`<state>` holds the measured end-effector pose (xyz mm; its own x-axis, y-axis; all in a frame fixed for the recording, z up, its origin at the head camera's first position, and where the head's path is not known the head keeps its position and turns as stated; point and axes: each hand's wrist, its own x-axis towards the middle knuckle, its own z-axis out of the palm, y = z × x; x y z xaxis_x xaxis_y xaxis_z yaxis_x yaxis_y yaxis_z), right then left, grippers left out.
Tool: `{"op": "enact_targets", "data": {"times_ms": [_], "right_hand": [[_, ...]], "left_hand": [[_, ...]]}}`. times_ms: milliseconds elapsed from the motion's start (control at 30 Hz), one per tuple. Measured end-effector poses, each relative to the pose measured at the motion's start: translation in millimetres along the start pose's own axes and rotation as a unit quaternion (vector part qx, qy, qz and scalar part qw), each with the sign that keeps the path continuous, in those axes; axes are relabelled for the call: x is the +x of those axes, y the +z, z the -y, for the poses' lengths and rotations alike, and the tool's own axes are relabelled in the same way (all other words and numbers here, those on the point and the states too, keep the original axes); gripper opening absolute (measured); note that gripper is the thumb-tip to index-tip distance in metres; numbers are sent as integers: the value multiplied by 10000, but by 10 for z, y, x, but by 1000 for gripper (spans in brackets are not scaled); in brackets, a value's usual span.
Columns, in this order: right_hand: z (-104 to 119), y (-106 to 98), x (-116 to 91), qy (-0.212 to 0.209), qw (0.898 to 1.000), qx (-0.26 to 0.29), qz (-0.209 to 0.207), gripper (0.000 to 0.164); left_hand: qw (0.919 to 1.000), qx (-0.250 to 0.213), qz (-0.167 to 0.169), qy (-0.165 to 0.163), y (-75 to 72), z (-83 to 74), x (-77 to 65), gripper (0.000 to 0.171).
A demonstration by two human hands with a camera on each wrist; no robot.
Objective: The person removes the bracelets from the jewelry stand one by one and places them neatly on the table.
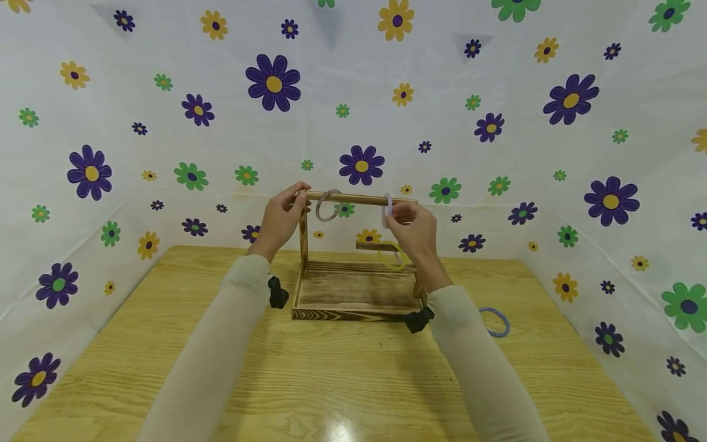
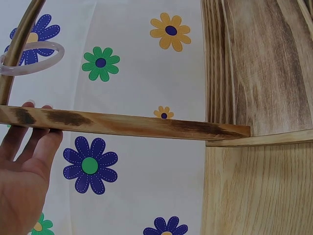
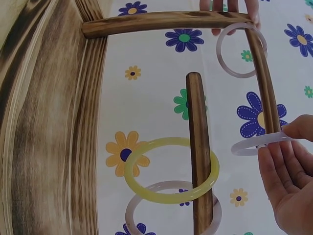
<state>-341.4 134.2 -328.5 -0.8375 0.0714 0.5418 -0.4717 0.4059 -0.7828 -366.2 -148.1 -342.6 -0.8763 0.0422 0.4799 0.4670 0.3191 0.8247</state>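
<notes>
A dark-grained wooden stand has a tray base, a long top bar and a shorter lower bar. My left hand holds the stand's upper left corner, its fingers passing behind the post. With thumb and fingers my right hand pinches a pale lavender ring, which appears to be around the top bar towards its right end. A greyish-pink ring hangs on the same bar, nearer my left hand. On the lower bar hang a yellow ring and a pale ring.
A blue ring lies on the wood-grain table, right of the stand and partly hidden by my right sleeve. The stand's base rests on the table. Flower-printed white cloth closes off the back and both sides.
</notes>
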Motion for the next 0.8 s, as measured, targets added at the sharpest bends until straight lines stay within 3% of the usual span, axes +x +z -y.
{"op": "enact_targets", "data": {"times_ms": [800], "right_hand": [[-113, -264, -38, 283, 9994, -154, -86, 20]], "left_hand": [[10000, 15, 26, 1, 0, -10, -7, 43]]}}
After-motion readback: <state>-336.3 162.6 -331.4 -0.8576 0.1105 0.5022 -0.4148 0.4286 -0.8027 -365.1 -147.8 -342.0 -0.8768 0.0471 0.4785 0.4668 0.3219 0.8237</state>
